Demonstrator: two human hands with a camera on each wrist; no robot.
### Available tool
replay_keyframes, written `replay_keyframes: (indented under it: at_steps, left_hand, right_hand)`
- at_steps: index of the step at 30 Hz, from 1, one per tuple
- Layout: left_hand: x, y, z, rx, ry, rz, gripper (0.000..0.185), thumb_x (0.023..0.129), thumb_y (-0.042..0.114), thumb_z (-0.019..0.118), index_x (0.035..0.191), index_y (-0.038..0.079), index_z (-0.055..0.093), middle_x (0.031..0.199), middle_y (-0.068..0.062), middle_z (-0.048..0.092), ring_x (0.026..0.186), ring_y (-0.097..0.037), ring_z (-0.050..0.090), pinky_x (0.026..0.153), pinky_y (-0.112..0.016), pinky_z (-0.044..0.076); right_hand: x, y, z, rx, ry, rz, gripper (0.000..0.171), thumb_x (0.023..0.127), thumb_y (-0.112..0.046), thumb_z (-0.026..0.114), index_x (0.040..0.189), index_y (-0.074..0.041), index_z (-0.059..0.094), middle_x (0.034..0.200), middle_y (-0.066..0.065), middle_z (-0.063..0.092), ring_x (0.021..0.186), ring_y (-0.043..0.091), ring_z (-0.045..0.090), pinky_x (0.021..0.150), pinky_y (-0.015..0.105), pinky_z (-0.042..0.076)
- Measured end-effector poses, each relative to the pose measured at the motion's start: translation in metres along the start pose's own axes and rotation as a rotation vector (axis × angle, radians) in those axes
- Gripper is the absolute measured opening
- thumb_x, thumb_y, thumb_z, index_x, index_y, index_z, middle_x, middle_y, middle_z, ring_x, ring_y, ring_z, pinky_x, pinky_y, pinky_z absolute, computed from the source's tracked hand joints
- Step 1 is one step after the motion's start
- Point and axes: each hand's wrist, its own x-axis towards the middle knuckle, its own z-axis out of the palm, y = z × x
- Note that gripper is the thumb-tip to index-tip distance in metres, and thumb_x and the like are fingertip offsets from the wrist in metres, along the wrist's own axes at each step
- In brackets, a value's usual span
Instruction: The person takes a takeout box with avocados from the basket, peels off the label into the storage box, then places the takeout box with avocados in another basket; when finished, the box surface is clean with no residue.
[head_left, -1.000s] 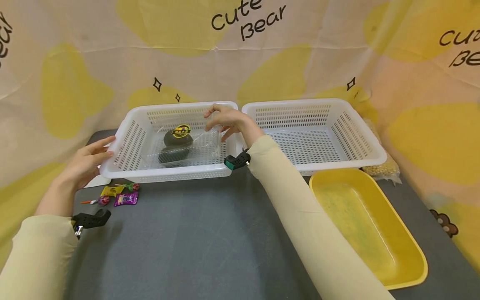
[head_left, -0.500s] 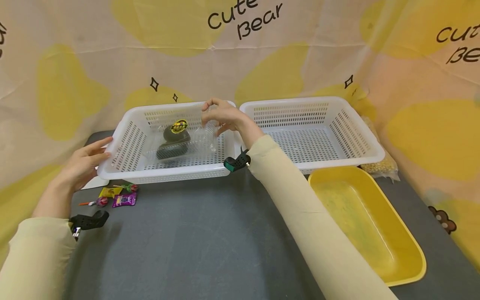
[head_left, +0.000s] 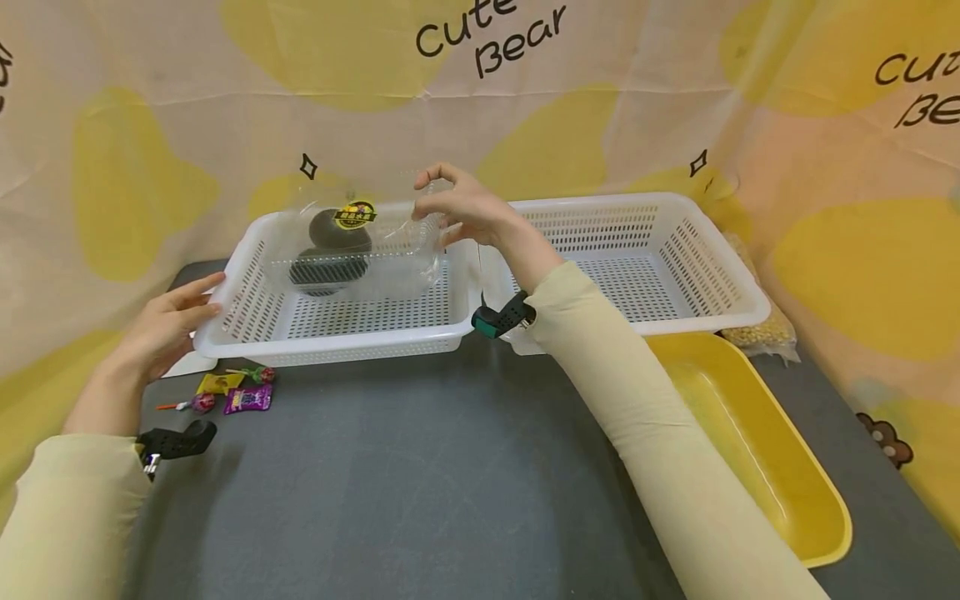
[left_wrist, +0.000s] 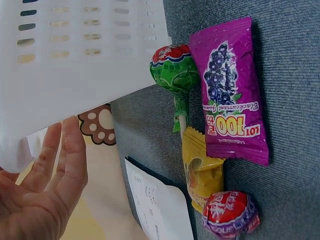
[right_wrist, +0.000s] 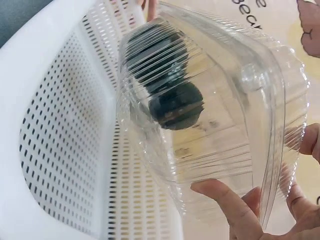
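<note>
Because the clear box (head_left: 390,279) is up over the left basket (head_left: 337,348), its top edge shows above the basket's back rim in the head view. Can't tell if its far end touches the basket. Two dark items (head_left: 330,267) sit inside at the box's left end, sticker (head_left: 354,215) near them. Box tilted in right wrist view, basket mesh close beside it.

Edges: right basket (head_left: 697,323) is just beside the left one, gap between rims narrow and partly behind the right sleeve (head_left: 622,375). Yellow tub (head_left: 780,467) hugs the right basket's front, bag (head_left: 765,337) of yellow grains by its right end. Printed cloth (head_left: 525,125) rises behind both baskets. Room: table (head_left: 375,467) runs wide in front of the left basket, between candies and tub.

Candies near the left basket's front left corner: purple candy (left_wrist: 232,95), yellow candy (left_wrist: 202,172), green lollipop (left_wrist: 175,70), red lollipop (left_wrist: 230,214). White card (left_wrist: 157,200) beside them, nearer the left hand.

Right-hand grip (head_left: 471,210): closed as far as the box's right end allows, thumb on one side, fingers on the other, pinching it. Left-hand grip (head_left: 167,332): spread, fingers fairly straight, tips touching the left basket's left end at the rim, not clenched.
</note>
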Motion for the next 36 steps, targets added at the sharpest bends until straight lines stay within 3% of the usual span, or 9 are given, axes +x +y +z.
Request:
replay_keyframes:
  at_steps: [5, 11, 15, 19, 24, 30, 36]
  left_hand:
    - [0.000, 0.001, 0.000, -0.012, -0.005, -0.014, 0.068, 0.104, 0.032, 0.047, 0.159, 0.031, 0.008, 0.112, 0.025, 0.041, 0.093, 0.008, 0.052, 0.074, -0.019, 0.056]
    - [-0.001, 0.000, 0.001, -0.016, -0.007, 0.008, 0.067, 0.104, 0.029, 0.047, 0.160, 0.027, 0.008, 0.112, 0.024, 0.042, 0.091, 0.009, 0.053, 0.073, -0.019, 0.056]
    - [-0.002, 0.001, 0.000, -0.030, -0.006, 0.025, 0.067, 0.105, 0.027, 0.046, 0.160, 0.025, 0.009, 0.112, 0.023, 0.043, 0.090, 0.008, 0.055, 0.072, -0.019, 0.056]
    - [-0.001, 0.004, -0.001, -0.054, 0.001, 0.024, 0.067, 0.104, 0.027, 0.047, 0.160, 0.025, 0.010, 0.112, 0.021, 0.044, 0.089, 0.008, 0.056, 0.071, -0.019, 0.056]
    - [-0.003, 0.005, -0.003, -0.016, 0.009, 0.010, 0.069, 0.104, 0.032, 0.047, 0.160, 0.025, 0.009, 0.114, 0.022, 0.043, 0.090, 0.010, 0.056, 0.073, -0.018, 0.056]
    - [-0.006, 0.004, -0.004, -0.133, -0.018, 0.014, 0.069, 0.103, 0.025, 0.050, 0.160, 0.025, 0.011, 0.114, 0.018, 0.044, 0.089, 0.007, 0.059, 0.070, -0.020, 0.057]
    - [-0.009, 0.007, -0.002, -0.040, 0.000, -0.001, 0.069, 0.104, 0.031, 0.047, 0.160, 0.025, 0.008, 0.115, 0.020, 0.042, 0.090, 0.010, 0.057, 0.072, -0.019, 0.056]
  right_hand:
    - [-0.016, -0.011, -0.010, 0.030, 0.000, -0.043, 0.030, 0.088, -0.007, 0.065, 0.110, -0.021, 0.052, 0.110, 0.007, 0.059, 0.070, 0.017, 0.035, 0.066, 0.032, 0.051]
    - [-0.052, -0.018, -0.025, 0.053, -0.026, -0.085, 0.030, 0.088, -0.003, 0.060, 0.111, -0.020, 0.052, 0.096, 0.009, 0.058, 0.063, 0.013, 0.042, 0.064, 0.032, 0.053]
    - [-0.080, -0.020, -0.034, 0.046, -0.034, -0.093, 0.034, 0.085, 0.000, 0.060, 0.113, -0.019, 0.052, 0.090, 0.008, 0.055, 0.068, 0.014, 0.049, 0.059, 0.027, 0.051]
    - [-0.108, -0.018, -0.043, 0.035, -0.040, -0.107, 0.033, 0.085, 0.001, 0.059, 0.110, -0.020, 0.053, 0.083, 0.006, 0.053, 0.080, 0.019, 0.059, 0.059, 0.029, 0.057]
    - [-0.139, -0.012, -0.051, 0.005, -0.066, -0.118, 0.034, 0.084, 0.003, 0.059, 0.111, -0.017, 0.052, 0.083, 0.007, 0.046, 0.080, 0.023, 0.062, 0.060, 0.033, 0.060]
    - [-0.167, 0.007, -0.056, -0.058, -0.112, -0.078, 0.036, 0.081, 0.005, 0.061, 0.108, -0.016, 0.052, 0.091, 0.009, 0.046, 0.077, 0.026, 0.064, 0.071, 0.036, 0.061]
    - [-0.189, 0.024, -0.056, -0.155, -0.179, -0.081, 0.038, 0.076, 0.005, 0.064, 0.105, -0.016, 0.052, 0.092, 0.010, 0.045, 0.070, 0.022, 0.060, 0.068, 0.032, 0.058]
